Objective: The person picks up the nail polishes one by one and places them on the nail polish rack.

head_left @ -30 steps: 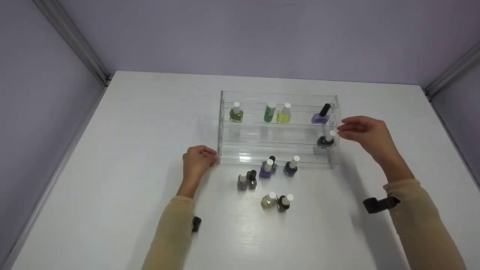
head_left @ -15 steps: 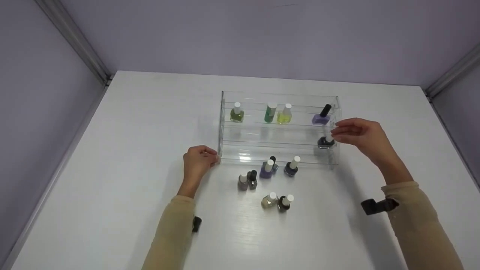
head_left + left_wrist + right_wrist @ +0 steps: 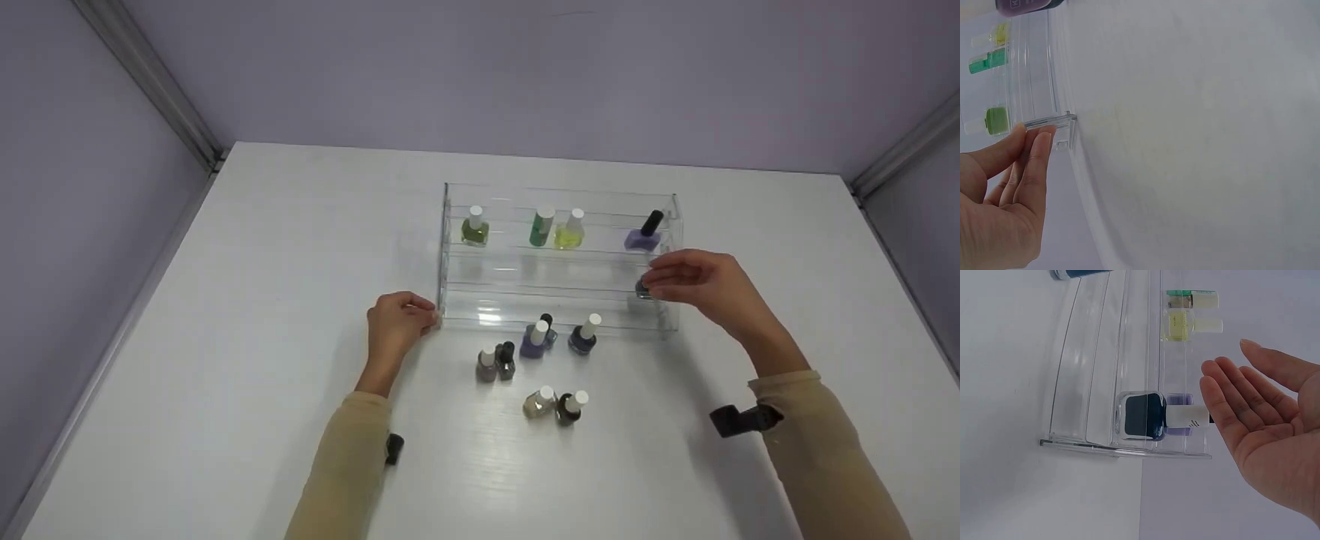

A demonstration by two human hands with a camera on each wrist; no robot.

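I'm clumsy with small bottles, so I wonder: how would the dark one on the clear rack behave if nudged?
The dark bottle is probably rigid and heavyish for its size, given its thick clear walls. Its squarish body suggests sliding or tipping, not rolling. The glossy clear rack may offer little grip.

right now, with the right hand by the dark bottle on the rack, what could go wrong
The right hand could knock over the dark bottle, whose white cap is near its fingers, or bump the purple bottle just behind. The left hand holds the rack by its side, so a tug might tip both bottles.
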